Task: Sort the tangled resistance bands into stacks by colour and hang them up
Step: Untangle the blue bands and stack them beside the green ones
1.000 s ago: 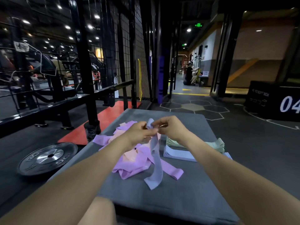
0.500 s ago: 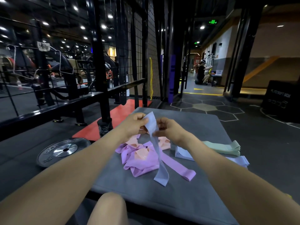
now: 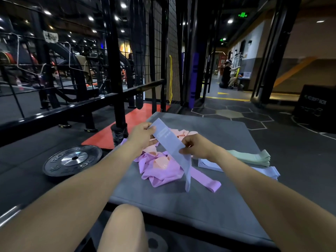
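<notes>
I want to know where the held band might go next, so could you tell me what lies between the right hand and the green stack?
In the head view, only bare grey mat separates the right hand from the green stack; the pale blue stack sits nearer, under the forearm.

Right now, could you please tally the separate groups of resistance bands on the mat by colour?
Blue-grey band held up by left hand and right hand: 1
Tangled pink and peach heap: 1
Green stack: 1
Pale lavender stack: 1
Total: 4 groups; bands within heap and stacks cannot be counted.
</notes>
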`<state>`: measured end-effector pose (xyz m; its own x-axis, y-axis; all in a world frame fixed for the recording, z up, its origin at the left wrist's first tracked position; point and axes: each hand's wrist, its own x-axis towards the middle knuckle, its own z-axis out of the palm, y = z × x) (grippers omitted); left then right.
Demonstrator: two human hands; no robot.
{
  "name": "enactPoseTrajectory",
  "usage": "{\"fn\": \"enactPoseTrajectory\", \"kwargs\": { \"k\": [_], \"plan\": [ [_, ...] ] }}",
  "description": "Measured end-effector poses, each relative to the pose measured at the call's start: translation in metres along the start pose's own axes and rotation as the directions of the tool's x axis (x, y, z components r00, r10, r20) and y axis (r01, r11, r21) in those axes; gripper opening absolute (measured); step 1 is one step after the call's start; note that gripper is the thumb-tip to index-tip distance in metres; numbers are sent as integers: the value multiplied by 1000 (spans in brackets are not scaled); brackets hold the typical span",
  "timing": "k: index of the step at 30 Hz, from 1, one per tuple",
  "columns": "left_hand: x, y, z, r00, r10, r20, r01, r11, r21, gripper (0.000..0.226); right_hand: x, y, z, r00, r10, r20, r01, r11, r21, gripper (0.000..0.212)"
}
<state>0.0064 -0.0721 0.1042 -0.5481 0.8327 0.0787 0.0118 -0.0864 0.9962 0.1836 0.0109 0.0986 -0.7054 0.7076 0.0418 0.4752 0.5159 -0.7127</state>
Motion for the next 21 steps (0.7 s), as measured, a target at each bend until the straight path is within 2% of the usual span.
{"fn": "enactPoseTrajectory", "kwargs": {
  "k": [3, 6, 9, 11, 14, 16, 18, 20, 21],
  "plan": [
    [0, -3, 2, 1000, -22, -4, 22, 1000, 15, 18, 0, 1, -3, 999, 15, -34, -15, 1000, -2, 22],
    [-1, -6, 4, 999, -32, -11, 33, 999, 28, 13, -2, 1, -8, 998, 42, -39, -41, 999, 28, 25],
    [-3, -13, 10, 996, -84, 6, 85, 996, -16, 10, -3, 5, -11, 993, 99, -63, -87, 981, 173, 20],
    [-5, -18, 19, 990, -125, 72, 122, 991, 48, 19, -4, 9, -13, 982, 168, -83, -134, 940, 315, 17],
    [-12, -26, 40, 952, -238, 194, 230, 971, 63, 19, -7, 15, -15, 951, 277, -137, -184, 865, 467, 23],
    [-19, -32, 54, 906, -318, 278, 320, 947, 40, 39, -11, 18, -15, 925, 340, -171, -190, 801, 568, 22],
    [-23, -42, 67, 862, -355, 361, 360, 931, 57, 49, -13, 24, -15, 895, 402, -192, -189, 733, 653, 21],
    [-30, -51, 78, 829, -366, 423, 342, 930, 134, 39, -14, 32, -14, 863, 452, -227, -191, 706, 682, 25],
    [-33, -55, 82, 825, -350, 444, 290, 936, 201, 31, -15, 36, -15, 847, 469, -250, -187, 703, 686, 27]
  ]
}}
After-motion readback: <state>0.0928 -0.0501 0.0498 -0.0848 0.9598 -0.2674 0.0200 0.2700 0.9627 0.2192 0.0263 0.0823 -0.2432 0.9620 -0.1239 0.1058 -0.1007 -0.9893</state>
